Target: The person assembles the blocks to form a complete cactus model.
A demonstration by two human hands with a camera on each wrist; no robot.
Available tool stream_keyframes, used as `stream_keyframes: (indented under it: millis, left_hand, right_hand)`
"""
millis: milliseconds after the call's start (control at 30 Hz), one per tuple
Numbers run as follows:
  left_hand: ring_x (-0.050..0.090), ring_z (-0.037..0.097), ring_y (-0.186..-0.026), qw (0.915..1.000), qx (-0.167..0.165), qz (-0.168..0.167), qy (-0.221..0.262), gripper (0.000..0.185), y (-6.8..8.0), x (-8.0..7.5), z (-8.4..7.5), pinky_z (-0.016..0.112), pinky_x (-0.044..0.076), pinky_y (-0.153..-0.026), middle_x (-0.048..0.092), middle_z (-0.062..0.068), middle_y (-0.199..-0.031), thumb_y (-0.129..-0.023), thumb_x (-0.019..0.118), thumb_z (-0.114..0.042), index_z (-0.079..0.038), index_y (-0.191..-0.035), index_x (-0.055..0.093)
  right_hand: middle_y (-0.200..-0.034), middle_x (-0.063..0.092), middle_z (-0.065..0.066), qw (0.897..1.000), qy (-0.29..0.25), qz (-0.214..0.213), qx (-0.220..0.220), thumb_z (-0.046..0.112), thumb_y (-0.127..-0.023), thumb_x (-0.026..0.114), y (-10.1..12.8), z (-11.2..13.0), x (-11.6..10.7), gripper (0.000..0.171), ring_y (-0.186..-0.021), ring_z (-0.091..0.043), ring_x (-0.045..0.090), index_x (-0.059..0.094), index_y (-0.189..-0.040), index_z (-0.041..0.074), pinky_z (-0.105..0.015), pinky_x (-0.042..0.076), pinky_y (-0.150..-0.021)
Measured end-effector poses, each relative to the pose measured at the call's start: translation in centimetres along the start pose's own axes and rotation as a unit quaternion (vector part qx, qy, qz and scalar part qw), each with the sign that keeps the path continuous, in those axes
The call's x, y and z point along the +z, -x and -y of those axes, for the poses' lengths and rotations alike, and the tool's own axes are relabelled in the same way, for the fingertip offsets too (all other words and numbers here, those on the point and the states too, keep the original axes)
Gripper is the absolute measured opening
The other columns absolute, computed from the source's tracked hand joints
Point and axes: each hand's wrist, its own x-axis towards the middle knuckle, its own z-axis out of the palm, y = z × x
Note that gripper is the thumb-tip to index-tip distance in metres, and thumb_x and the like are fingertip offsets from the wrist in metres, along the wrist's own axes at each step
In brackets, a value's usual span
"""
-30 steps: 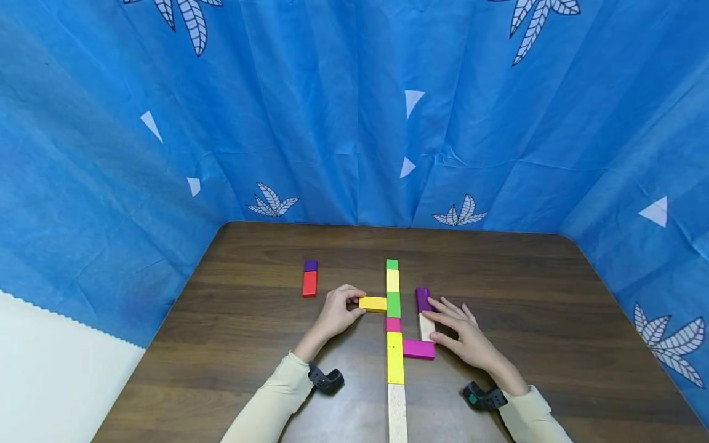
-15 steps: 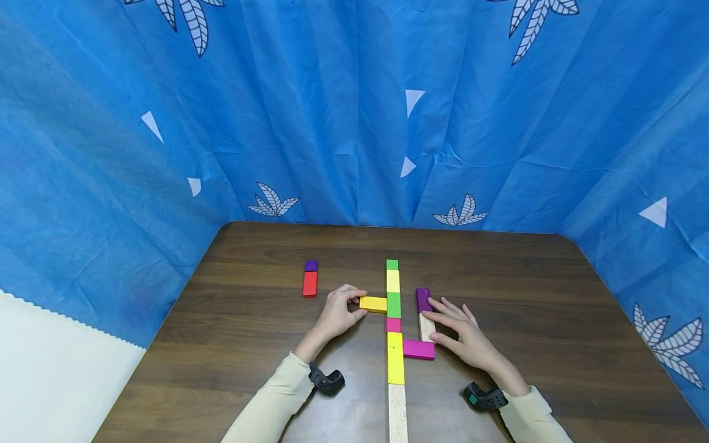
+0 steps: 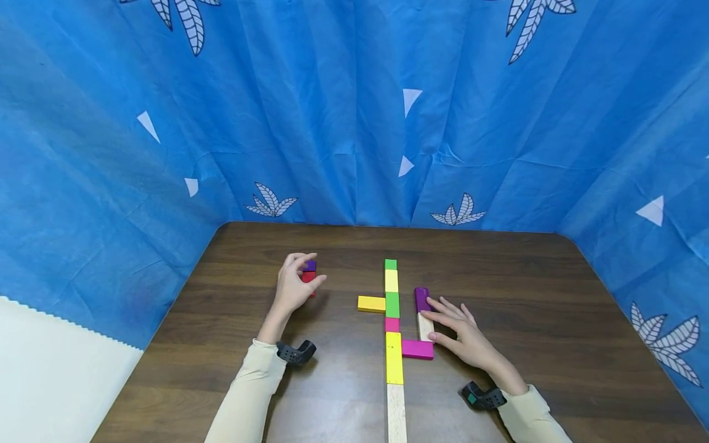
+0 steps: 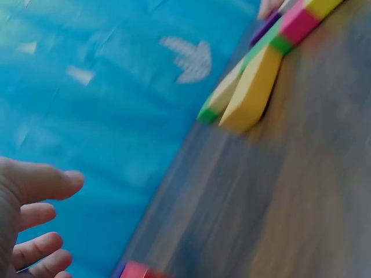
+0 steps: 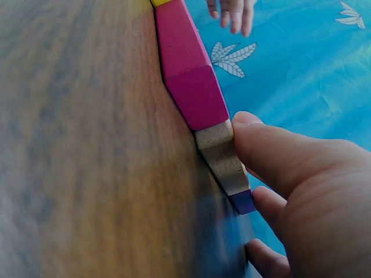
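In the head view my left hand hovers over a red block and a small dark purple block, partly covering both. Its thumb and fingers are spread apart with nothing between them. My right hand rests at a pale wooden block, thumb at its near end and fingertips by its join with a purple block. The right wrist view shows that thumb against the pale block's upper edge. A magenta block lies crosswise at the pale block's near end.
A straight line of green, yellow, pink and pale blocks runs down the table's middle, including a long yellow block. An orange-yellow block juts left from a green block. A blue curtain hangs behind the table.
My left hand has let go of the orange-yellow block, leaving it against the line, and moved left and away to the red and dark purple blocks. My right hand has stayed put.
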Motion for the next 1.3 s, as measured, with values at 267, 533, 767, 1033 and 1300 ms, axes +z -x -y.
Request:
stream_keyframes:
  millis: [267,533,767,1033,1300]
  left_hand:
    - [0.051,0.022,-0.092,0.995,-0.078,0.061,0.011,0.054,-0.2,-2.7,3.3,0.037,0.043,-0.078,0.051,0.008,-0.108,-0.065,0.078,-0.025,-0.008,-0.112,0.059]
    - [0.052,0.023,-0.09,0.986,-0.094,0.137,0.013,0.064,0.8,-3.2,5.0,0.036,0.043,-0.078,0.054,0.009,-0.106,-0.058,0.082,-0.033,-0.008,-0.112,0.058]
    - [0.05,0.022,-0.095,0.9821,-0.088,0.165,0.023,0.07,0.9,-3.0,5.7,0.038,0.041,-0.083,0.053,0.007,-0.109,-0.055,0.083,-0.031,-0.009,-0.116,0.055]
    - [0.048,0.021,-0.097,0.981,-0.075,0.178,0.02,0.07,0.7,-2.9,5.6,0.039,0.04,-0.085,0.051,0.008,-0.113,-0.06,0.081,-0.021,-0.005,-0.121,0.051]
    - [0.048,0.025,-0.098,0.9811,-0.066,0.18,0.023,0.061,0.7,-2.8,5.6,0.042,0.039,-0.086,0.052,0.011,-0.11,-0.065,0.076,-0.008,-0.004,-0.121,0.051]
  right_hand:
    - [-0.14,0.037,-0.004,1.0,0.009,-0.002,-0.005,0.036,-0.081,0.061,-0.2,-0.1,0.2,0.047,-0.131,-0.037,0.021,0.051,-0.126,0.024,-0.067,0.002,-0.095]
    - [-0.14,0.036,-0.002,1.0,0.005,0.005,-0.002,0.037,-0.081,0.061,-0.3,-0.1,0.2,0.048,-0.132,-0.035,0.02,0.051,-0.126,0.025,-0.066,0.001,-0.096]
    - [-0.141,0.035,0.001,1.0,0.004,0.006,0.001,0.037,-0.081,0.061,-0.3,-0.2,0.2,0.046,-0.133,-0.031,0.02,0.051,-0.126,0.027,-0.064,0.001,-0.098]
    - [-0.141,0.035,0.003,1.0,0.004,0.006,0.008,0.04,-0.081,0.059,-0.1,-0.3,0.1,0.046,-0.133,-0.029,0.019,0.05,-0.126,0.029,-0.063,0.001,-0.099]
    - [-0.141,0.035,0.003,1.0,0.004,0.002,0.009,0.04,-0.082,0.059,0.0,-0.3,0.1,0.046,-0.133,-0.03,0.02,0.051,-0.126,0.028,-0.063,0.001,-0.099]
